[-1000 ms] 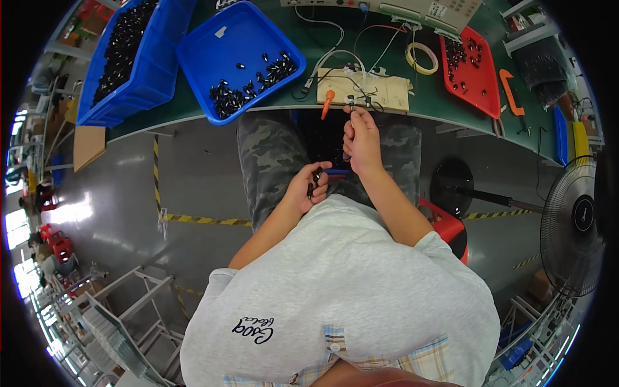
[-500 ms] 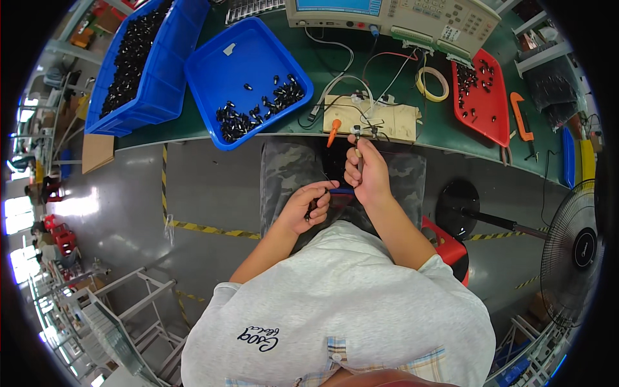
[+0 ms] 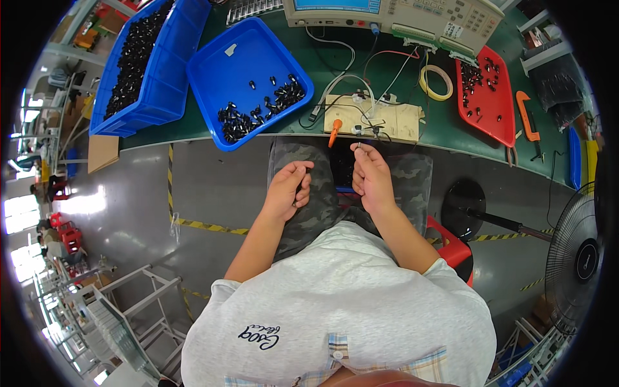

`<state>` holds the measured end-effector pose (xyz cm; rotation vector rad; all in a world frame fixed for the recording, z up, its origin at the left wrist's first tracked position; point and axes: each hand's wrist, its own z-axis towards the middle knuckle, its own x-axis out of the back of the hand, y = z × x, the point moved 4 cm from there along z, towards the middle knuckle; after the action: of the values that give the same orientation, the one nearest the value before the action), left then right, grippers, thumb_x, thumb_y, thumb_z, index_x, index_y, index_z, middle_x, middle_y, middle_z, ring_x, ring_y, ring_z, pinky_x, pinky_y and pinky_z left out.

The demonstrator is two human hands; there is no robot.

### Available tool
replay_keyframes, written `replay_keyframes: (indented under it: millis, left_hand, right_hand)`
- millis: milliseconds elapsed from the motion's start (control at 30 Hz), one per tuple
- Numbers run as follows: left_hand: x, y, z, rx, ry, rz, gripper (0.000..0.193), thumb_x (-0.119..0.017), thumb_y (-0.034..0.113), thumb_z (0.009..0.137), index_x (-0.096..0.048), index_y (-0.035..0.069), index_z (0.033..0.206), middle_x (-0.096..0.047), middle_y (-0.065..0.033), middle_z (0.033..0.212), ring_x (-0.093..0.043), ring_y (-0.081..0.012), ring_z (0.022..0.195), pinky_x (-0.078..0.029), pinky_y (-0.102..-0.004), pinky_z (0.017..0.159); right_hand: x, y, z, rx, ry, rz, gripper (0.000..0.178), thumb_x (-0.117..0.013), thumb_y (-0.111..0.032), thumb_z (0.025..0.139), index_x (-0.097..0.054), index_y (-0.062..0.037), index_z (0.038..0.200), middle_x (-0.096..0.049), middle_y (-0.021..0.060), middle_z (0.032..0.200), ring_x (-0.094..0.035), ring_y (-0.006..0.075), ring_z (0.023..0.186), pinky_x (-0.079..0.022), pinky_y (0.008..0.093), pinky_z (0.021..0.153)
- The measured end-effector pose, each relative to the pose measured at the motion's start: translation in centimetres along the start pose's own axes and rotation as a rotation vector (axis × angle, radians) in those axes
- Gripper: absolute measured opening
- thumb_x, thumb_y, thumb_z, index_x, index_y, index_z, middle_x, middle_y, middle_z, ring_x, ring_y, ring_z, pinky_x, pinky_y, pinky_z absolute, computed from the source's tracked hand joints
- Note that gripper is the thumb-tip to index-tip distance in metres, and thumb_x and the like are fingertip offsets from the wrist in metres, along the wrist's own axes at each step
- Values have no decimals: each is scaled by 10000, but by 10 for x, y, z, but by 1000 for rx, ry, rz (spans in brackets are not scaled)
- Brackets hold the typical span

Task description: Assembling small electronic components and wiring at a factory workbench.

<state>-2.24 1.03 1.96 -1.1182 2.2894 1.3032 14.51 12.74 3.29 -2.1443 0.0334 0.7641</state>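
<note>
My left hand [image 3: 287,189] is over my left thigh, fingers closed round small black parts [image 3: 309,169]. One dark end shows at the fingertips and more dark bits show in the palm. Just short of the bench edge, my right hand [image 3: 375,178] pinches a small dark part with a metallic look [image 3: 358,148], mostly hidden by the fingers. Ahead of it lies a cream fixture board [image 3: 403,124] with clips and wires. An orange-handled tool [image 3: 335,131] sits at the board's left front. Several small black cylindrical parts with shiny ends [image 3: 242,122] lie in the blue tray [image 3: 222,68].
A deep blue bin [image 3: 158,80] of black parts stands far left. Behind the board is a bench test instrument [image 3: 412,26]. A tape roll [image 3: 436,82], a red tray [image 3: 482,111] with several parts and an orange tool [image 3: 526,115] lie right. A fan [image 3: 580,258] stands beside me.
My left hand has moved forward and left, away from my right hand. My right hand has drawn slightly back from the fixture board's front edge. The view has shifted a little.
</note>
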Motion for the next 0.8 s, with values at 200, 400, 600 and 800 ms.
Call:
replay_keyframes:
  millis: [200, 400, 600, 800]
  left_hand:
    - [0, -13, 20, 35, -12, -6, 187, -485, 234, 1086, -551, 83, 1176, -509, -5, 750, -392, -74, 508, -323, -228, 424]
    - [2, -14, 19, 43, -76, -52, 153, -485, 232, 1078, -535, 128, 1179, -502, -2, 713, -383, -72, 496, -306, -220, 412]
    - [2, -14, 22, 41, -120, -106, 158, -483, 187, 1059, -515, 114, 1195, -517, -24, 712, -389, -84, 485, -316, -226, 411]
    - [2, -17, 20, 37, -114, -35, 152, -479, 186, 1060, -516, 118, 1191, -489, -13, 662, -386, -79, 465, -299, -213, 400]
  right_hand:
    - [51, 48, 34, 187, 141, -581, 359, -573, -208, 1025, -559, -56, 1350, -488, -28, 681, -403, 44, 562, -325, 240, 501]
    - [-5, 25, -10, 15, -247, -464, 424, -471, -116, 1004, -474, -52, 1423, -510, 2, 758, -459, 75, 700, -385, 229, 644]
    - [-24, 32, -5, 72, -374, -553, 490, -469, -61, 989, -402, -33, 1474, -532, 11, 775, -496, 90, 746, -421, 249, 713]
    - [-17, 39, 0, -50, -400, -473, 550, -472, -87, 988, -349, -30, 1521, -584, 31, 791, -514, 99, 741, -438, 258, 725]
